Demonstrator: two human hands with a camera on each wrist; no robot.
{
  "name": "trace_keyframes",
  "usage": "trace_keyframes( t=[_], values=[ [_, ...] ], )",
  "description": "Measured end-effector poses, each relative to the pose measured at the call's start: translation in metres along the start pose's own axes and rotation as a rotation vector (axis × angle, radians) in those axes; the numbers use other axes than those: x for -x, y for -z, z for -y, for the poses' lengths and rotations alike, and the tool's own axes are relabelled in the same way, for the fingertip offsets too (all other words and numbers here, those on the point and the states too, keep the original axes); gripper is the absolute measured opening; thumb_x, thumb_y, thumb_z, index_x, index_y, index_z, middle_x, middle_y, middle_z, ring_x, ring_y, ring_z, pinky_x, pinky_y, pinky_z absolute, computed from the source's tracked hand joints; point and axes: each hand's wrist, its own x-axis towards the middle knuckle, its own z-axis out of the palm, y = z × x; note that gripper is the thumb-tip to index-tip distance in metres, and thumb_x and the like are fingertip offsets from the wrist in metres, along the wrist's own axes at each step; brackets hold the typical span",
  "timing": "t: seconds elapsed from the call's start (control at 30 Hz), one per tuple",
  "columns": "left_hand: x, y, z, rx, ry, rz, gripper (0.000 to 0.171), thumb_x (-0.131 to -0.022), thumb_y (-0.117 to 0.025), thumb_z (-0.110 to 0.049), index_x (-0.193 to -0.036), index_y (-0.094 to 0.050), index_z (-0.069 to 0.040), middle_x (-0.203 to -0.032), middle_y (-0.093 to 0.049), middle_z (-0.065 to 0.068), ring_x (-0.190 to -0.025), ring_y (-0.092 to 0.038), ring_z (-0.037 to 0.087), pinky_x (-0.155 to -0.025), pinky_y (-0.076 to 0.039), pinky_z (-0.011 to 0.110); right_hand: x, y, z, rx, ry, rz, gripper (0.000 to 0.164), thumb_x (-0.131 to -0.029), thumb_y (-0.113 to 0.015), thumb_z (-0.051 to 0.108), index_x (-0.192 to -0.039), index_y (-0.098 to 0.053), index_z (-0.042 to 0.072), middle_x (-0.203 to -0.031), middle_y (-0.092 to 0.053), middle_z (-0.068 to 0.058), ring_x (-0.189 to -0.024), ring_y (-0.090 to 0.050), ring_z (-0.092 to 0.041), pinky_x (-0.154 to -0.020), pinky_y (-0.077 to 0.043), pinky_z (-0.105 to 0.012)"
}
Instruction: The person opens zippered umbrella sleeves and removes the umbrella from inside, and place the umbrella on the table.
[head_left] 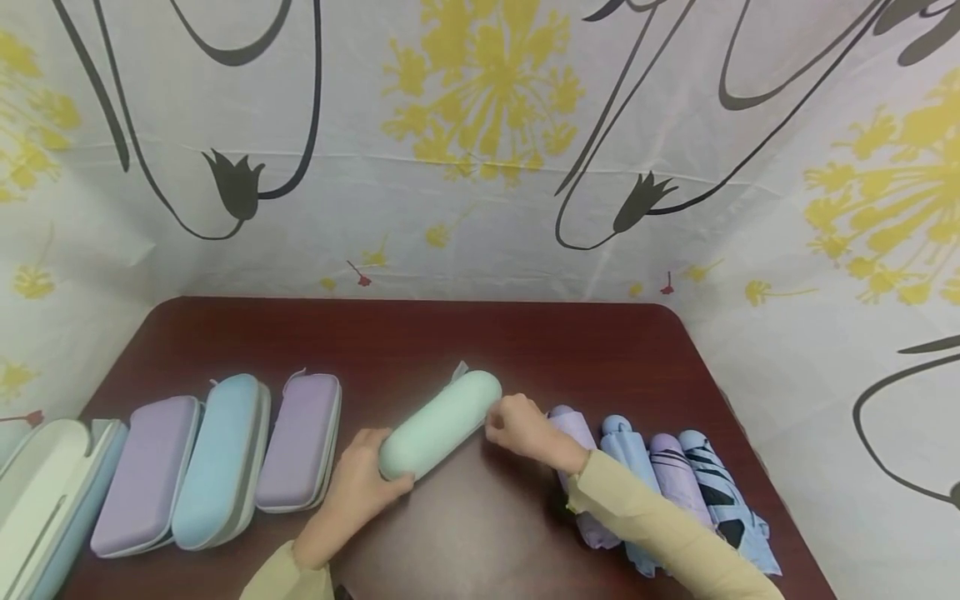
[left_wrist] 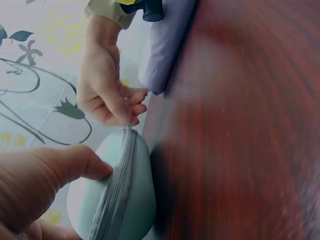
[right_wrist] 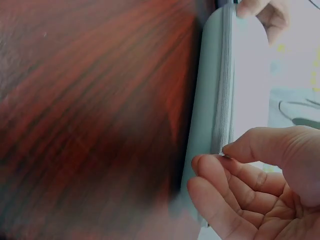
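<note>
A mint-green zippered case (head_left: 441,423) lies at a slant in the middle of the table. My left hand (head_left: 358,483) grips its near left end, thumb on one side and fingers on the other. At the far right end, my right hand (head_left: 528,429) pinches the zipper pull between thumb and index finger. A grey zipper (right_wrist: 226,80) runs along the case's side, and its teeth look closed over the length seen in the right wrist view. In the left wrist view, the right hand (left_wrist: 107,90) is at the end of the zipper track (left_wrist: 117,185).
To the left stand a lavender case (head_left: 300,442), a light blue case (head_left: 217,462), another lavender case (head_left: 146,475) and a white-and-blue case (head_left: 56,500). Several folded umbrellas, including a striped blue one (head_left: 723,500), lie right, partly under the right sleeve (head_left: 667,529). Patterned cloth (head_left: 480,242) hangs behind the table.
</note>
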Motion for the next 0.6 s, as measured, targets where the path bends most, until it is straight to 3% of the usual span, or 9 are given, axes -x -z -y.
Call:
trace_keyframes(
  t=[0.37,0.6],
  values=[
    [0.006,-0.007,-0.011,-0.033,0.001,-0.027,0.06,-0.058,-0.084,-0.023,-0.106,-0.062,0.005,-0.093,-0.063,0.017,-0.082,-0.062,0.031,-0.071,-0.053,0.045,0.003,-0.008,0.021,-0.039,0.086,0.059,0.016,-0.075,-0.064,0.001,-0.064,-0.06,0.012,-0.058,-0.051,0.009,-0.053,-0.038,-0.001,-0.051,-0.039,-0.016],
    [0.009,-0.01,-0.02,-0.056,0.027,0.004,0.059,-0.056,-0.085,-0.033,-0.099,-0.06,0.0,-0.085,-0.06,0.009,-0.072,-0.059,0.022,-0.059,-0.05,0.038,0.004,-0.007,0.019,-0.062,0.079,0.058,0.017,-0.075,-0.064,0.0,-0.065,-0.059,0.013,-0.057,-0.047,0.008,-0.053,-0.039,-0.002,-0.051,-0.039,-0.017]
  ],
)
